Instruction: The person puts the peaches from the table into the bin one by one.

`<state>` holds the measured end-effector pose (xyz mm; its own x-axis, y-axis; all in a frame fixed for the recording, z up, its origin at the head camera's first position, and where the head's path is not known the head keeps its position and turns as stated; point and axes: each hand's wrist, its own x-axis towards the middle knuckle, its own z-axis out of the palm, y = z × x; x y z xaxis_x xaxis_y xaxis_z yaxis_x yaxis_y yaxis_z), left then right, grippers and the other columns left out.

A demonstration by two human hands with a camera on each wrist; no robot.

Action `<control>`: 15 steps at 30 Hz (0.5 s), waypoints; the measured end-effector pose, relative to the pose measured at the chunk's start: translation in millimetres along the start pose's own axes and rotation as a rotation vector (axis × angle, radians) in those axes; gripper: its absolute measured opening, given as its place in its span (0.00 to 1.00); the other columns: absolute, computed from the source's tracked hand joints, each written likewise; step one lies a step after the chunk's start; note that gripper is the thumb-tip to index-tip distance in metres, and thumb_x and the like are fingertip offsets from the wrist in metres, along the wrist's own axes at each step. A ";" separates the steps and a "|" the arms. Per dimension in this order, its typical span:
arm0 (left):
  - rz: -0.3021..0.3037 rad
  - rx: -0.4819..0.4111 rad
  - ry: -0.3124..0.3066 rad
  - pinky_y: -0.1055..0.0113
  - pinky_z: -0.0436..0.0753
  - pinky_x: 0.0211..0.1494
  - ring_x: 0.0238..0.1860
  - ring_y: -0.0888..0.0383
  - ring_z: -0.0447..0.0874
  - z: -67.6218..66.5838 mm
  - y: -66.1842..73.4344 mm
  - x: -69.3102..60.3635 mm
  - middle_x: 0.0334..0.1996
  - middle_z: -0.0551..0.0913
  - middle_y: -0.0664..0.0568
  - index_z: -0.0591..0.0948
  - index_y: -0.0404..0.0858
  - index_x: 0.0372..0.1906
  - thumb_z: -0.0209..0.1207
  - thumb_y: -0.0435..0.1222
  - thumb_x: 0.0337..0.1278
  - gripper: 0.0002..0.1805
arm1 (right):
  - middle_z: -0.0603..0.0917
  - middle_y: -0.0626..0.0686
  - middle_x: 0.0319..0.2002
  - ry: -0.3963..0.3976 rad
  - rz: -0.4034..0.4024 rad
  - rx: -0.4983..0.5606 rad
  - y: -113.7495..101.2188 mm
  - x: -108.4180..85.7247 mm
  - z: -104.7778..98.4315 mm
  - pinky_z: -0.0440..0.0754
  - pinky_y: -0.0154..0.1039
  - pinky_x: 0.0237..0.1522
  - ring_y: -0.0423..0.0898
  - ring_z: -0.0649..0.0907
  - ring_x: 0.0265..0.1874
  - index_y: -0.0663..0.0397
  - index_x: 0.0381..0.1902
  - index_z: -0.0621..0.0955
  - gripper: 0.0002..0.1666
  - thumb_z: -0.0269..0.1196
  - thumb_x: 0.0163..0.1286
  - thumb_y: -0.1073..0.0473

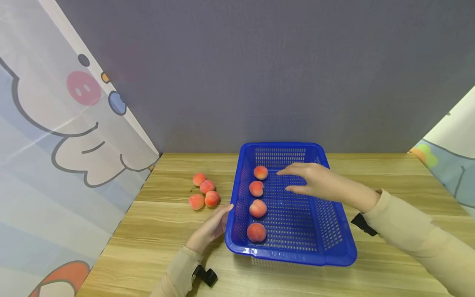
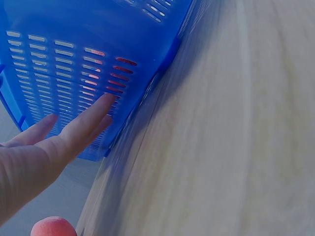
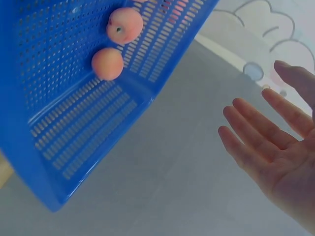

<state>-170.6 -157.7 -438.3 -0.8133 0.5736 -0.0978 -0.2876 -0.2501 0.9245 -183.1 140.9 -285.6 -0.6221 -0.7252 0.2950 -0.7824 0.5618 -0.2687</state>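
And here is the right hand (image 1: 309, 177), hanging over the far part of a deep blue, rectangular plastic basket (image 1: 291, 210) with slotted walls, thumb and fingers set wide apart, nothing between them! Down the basket's left side runs a column of four round, red-and-orange, soft-looking peaches (image 1: 257, 208), the far two lying just beside each other, and that spread hand is poised a little to the right of the farthest.

Over on the left, the left hand (image 1: 213, 227) has a digit at the rim and its other fingers, nearly straight, against the outside wall: a light, loose touch rather than a clench, by the look of it. Beyond it, on the pale wood-grain table (image 1: 378, 181), four more peaches (image 1: 207, 187) huddle close together outside the basket.

The step in hand looks like arranging fruit in the basket, and neatness should win it. Good play would be to take one peach at a time, cup it with soft fingertips so the skin doesn't bruise, and let go only once it rests on the floor, or it may roll and nudge the column. Steady pressure from the left hand, not a shove, should stop the basket sliding
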 end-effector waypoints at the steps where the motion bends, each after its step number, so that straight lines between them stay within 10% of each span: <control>1: 0.001 -0.003 0.000 0.66 0.78 0.41 0.38 0.60 0.79 0.1 0.2 0.0 0.37 0.80 0.52 0.70 0.34 0.48 0.38 0.40 0.66 0.16 | 0.80 0.55 0.45 0.007 0.015 0.005 1.8 -2.3 -1.0 0.76 0.47 0.45 0.52 0.78 0.46 0.57 0.48 0.77 0.21 0.63 0.56 0.59; 15: -0.003 0.012 0.009 0.66 0.78 0.41 0.39 0.60 0.79 -0.6 -0.8 0.2 0.38 0.80 0.52 0.69 0.33 0.50 0.39 0.41 0.65 0.17 | 0.80 0.57 0.44 0.179 0.094 0.016 28.9 -35.3 -8.5 0.76 0.48 0.42 0.55 0.78 0.45 0.59 0.48 0.77 0.22 0.64 0.54 0.63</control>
<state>-170.9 -157.8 -439.3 -0.8169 0.5675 -0.1033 -0.2836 -0.2393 0.9286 -183.9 186.1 -296.0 -0.6886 -0.5870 0.4258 -0.7211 0.6163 -0.3165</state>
